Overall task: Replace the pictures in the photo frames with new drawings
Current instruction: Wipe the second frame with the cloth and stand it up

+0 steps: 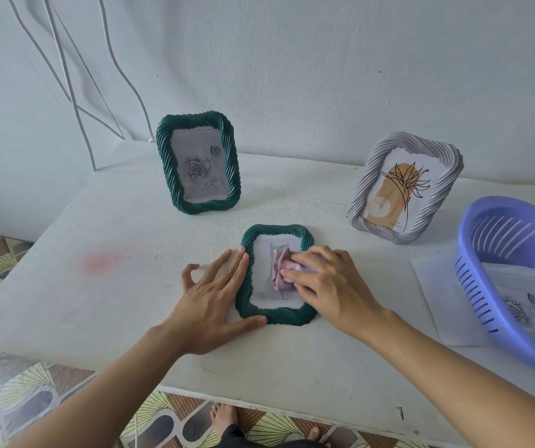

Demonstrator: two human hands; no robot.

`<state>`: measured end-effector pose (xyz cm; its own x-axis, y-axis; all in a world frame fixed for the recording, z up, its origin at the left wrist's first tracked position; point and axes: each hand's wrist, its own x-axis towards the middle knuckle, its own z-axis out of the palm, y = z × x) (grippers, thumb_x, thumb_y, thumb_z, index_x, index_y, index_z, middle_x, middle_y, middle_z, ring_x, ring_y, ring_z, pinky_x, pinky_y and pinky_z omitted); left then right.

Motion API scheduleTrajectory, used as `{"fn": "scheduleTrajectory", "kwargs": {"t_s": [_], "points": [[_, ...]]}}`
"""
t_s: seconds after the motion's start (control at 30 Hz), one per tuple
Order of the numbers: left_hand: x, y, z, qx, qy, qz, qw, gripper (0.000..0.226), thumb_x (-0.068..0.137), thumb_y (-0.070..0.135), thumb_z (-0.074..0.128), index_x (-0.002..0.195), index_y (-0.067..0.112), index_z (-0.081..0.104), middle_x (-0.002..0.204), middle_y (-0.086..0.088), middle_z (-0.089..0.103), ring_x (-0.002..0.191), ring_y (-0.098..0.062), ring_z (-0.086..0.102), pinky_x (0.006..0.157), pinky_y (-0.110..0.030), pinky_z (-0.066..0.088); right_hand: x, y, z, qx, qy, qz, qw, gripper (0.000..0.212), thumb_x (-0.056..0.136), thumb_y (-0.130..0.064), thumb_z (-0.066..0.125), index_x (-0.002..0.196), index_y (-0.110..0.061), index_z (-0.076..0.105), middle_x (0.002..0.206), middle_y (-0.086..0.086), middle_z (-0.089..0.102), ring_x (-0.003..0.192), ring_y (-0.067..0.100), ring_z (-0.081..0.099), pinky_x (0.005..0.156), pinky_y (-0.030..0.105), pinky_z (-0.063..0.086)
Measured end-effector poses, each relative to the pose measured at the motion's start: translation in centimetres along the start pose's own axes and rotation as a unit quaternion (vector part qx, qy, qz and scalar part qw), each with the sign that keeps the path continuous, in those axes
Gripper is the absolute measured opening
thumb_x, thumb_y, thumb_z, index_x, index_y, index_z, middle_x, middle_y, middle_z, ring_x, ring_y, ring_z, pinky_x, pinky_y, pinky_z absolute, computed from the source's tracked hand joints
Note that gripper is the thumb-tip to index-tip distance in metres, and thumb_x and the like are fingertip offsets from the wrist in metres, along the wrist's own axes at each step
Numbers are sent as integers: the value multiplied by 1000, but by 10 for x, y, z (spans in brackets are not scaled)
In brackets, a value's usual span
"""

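A dark green plastic photo frame with a twisted-rope rim point(275, 315) lies flat, face up, near the middle of the white table point(130, 286). It holds a pale grey picture whose middle is hidden under a crumpled pink cloth point(283, 270). At 11 o'clock from it, a matching green frame point(199, 163) stands upright, showing a grey rose drawing. At 2 o'clock, a white twisted-rim frame point(405, 187) stands tilted back with a black line plant over tan shapes. At 3 o'clock, loose white paper sheets point(437, 295) lie flat, one with grey roses.

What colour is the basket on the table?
The basket is light purple, clearest in the head view.
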<state>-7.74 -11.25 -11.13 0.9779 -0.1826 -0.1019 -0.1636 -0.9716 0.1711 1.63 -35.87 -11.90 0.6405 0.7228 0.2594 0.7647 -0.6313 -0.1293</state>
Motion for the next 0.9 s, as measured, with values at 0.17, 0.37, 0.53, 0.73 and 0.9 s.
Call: {"fn": "scheduleTrajectory", "kwargs": {"t_s": [0.17, 0.37, 0.53, 0.73, 0.9], "points": [[0, -1, -1, 2, -3, 2, 1000, 103, 83, 91, 16, 157, 28, -17, 163, 16, -22, 150, -5, -22, 118, -51, -3, 23, 7, 6, -15, 13, 48, 999, 26, 93, -26, 60, 117, -30, 70, 124, -5, 65, 110, 23, 54, 82, 43, 47], [0, 0, -2, 9, -11, 0, 1000, 103, 82, 92, 13, 156, 28, -21, 162, 16, -26, 149, -5, -25, 118, -50, -5, 45, 2, 14, 11, 51, 71, 996, 25, 94, -27, 51, 109, -24, 71, 109, -2, 65, 100, 24, 56, 81, 41, 50], [0, 0, -1, 9, -6, -2, 1000, 104, 81, 92, 14, 157, 28, -19, 163, 16, -23, 150, -5, -23, 118, -51, -3, 48, -12, 19, 39, 81, 83, 993, 33, 98, -29, 42, 108, -19, 72, 103, -2, 66, 99, 23, 56, 82, 39, 51], [0, 1, 0, 17, 3, -10, 1000, 105, 79, 94, 13, 157, 31, -18, 164, 16, -18, 152, -8, -17, 118, -54, -3, 50, -27, 21, 57, 60, 28, 996, 20, 96, -18, 58, 111, -18, 71, 113, 0, 68, 108, 22, 55, 90, 37, 50], [1, 0, 3, 3, 13, -10, 1000, 102, 79, 94, 17, 156, 36, -15, 164, 18, -16, 152, -6, -15, 117, -54, 0, 33, -34, 14, 96, 28, -23, 995, 23, 99, -22, 55, 115, -16, 69, 113, -1, 65, 104, 21, 54, 88, 37, 48]]}}
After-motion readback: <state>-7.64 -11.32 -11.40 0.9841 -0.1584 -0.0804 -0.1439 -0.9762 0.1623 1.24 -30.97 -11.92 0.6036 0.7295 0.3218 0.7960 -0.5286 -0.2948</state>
